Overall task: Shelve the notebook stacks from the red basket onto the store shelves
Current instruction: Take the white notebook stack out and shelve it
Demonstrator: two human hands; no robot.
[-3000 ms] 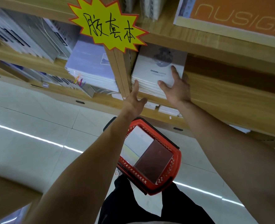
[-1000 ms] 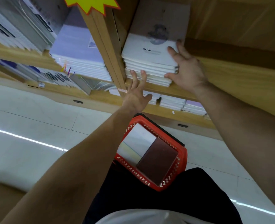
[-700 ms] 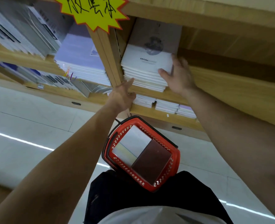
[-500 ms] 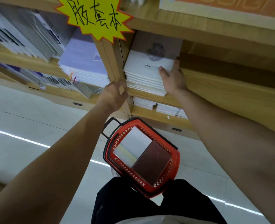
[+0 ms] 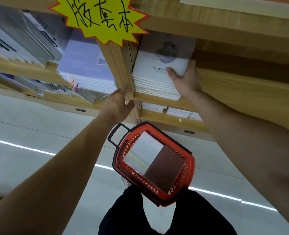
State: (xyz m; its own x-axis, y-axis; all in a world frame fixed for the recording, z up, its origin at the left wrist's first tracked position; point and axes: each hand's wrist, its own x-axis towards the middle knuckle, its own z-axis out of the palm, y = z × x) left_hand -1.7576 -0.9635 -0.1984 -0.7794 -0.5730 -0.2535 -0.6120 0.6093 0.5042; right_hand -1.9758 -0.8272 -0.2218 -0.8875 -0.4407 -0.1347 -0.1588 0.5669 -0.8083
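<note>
The red basket (image 5: 189, 168) on the floor holds two notebook stacks (image 5: 154, 160), not yet shelved. Beyond it, the left hand (image 5: 119, 106) hangs loosely open, empty, beside the shelf divider (image 5: 121, 68). Farthest, the right hand (image 5: 184, 78) grips the right edge of a white notebook stack (image 5: 154, 78) resting on the shelf (image 5: 242, 97).

Pale wood-grain shelves (image 5: 225, 99) with matt finish, red plastic basket (image 5: 190, 168) with black plastic handle (image 5: 114, 135), smooth white paper-covered notebook stack (image 5: 155, 80), glossy pale tiled floor (image 5: 30, 133), yellow paper starburst sign (image 5: 99, 17)
</note>
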